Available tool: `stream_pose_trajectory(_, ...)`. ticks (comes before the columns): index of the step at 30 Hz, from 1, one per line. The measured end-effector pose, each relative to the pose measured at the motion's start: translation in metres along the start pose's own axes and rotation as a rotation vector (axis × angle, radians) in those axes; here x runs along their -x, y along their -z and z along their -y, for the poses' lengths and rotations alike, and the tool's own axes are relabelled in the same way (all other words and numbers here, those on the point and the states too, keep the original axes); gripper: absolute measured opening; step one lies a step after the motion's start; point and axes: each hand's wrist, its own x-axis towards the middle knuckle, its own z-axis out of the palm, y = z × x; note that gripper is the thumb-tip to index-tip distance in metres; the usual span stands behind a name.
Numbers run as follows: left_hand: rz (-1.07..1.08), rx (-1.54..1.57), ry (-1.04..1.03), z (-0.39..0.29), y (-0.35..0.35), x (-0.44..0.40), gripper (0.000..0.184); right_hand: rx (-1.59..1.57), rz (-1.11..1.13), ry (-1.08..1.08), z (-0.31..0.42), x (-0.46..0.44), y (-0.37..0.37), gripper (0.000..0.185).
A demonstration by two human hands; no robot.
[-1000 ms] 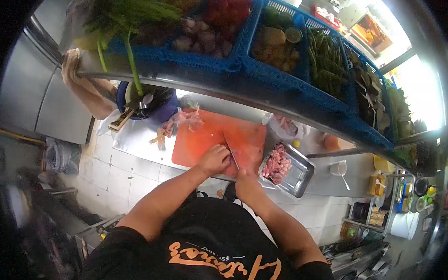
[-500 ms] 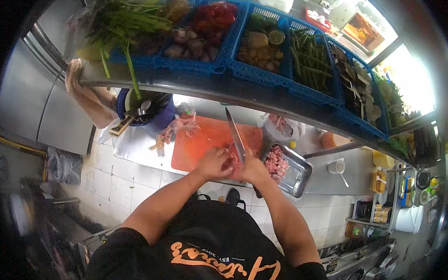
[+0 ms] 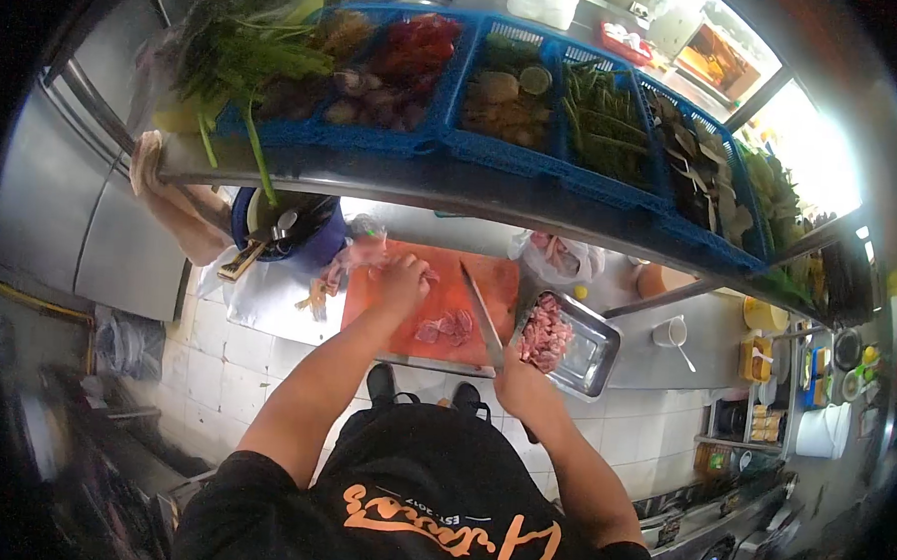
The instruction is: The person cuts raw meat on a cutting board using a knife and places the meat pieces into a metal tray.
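Note:
My right hand (image 3: 524, 388) is closed round the handle of a large knife (image 3: 482, 310). Its blade points up and away over the right part of the orange cutting board (image 3: 407, 323). My left hand (image 3: 404, 282) is above the board's upper left part, fingers curled; a pinkish bit shows by the thumb, but what they hold is hidden. Between my hands, cut pieces of meat (image 3: 446, 328) lie on the board. More raw meat (image 3: 341, 265) lies at the board's left edge. Right of the board, a metal tray (image 3: 594, 351) holds a heap of diced meat (image 3: 544, 334).
A shelf edge (image 3: 423, 184) crosses above the board, bearing blue baskets (image 3: 534, 159) of vegetables. A blue bucket (image 3: 315, 236) of utensils stands at the left. A plastic bag of meat (image 3: 560, 258) sits behind the tray; a white cup (image 3: 669, 333) with a spoon stands to the right.
My left hand has moved up and left, off the meat, uncovering cut pieces on the board. My right hand has drawn the knife down and slightly right, toward me.

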Motion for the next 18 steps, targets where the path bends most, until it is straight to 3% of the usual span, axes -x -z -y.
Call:
stream_pose_trajectory(2, -0.073, -0.035, 0.009, 0.004, 0.006, 0.000, 0.010, 0.064, 0.080, -0.038, 0.001, 0.017, -0.001, 0.042)
stream_pose_trajectory(5, 0.059, 0.049, 0.003, -0.007, 0.011, 0.006, 0.013, 0.067, 0.161, -0.015, -0.028, 0.018, -0.034, 0.045)
stream_pose_trajectory(8, 0.153, 0.173, -0.055, -0.025, 0.006, 0.016, 0.012, 0.084, 0.033, -0.076, -0.038, 0.016, -0.049, 0.040)
stream_pose_trajectory(11, 0.194, 0.175, -0.162, -0.051, 0.007, 0.027, 0.010, 0.091, 0.027, -0.149, -0.030, 0.002, -0.032, 0.047)
stream_pose_trajectory(14, 0.256, 0.280, -0.251, -0.063, 0.008, 0.035, 0.011, 0.114, 0.086, -0.084, -0.008, 0.003, -0.009, 0.049)
stream_pose_trajectory(18, 0.152, 0.268, -0.211, -0.068, 0.001, 0.044, 0.015, 0.146, 0.209, -0.063, 0.012, 0.005, 0.004, 0.033)
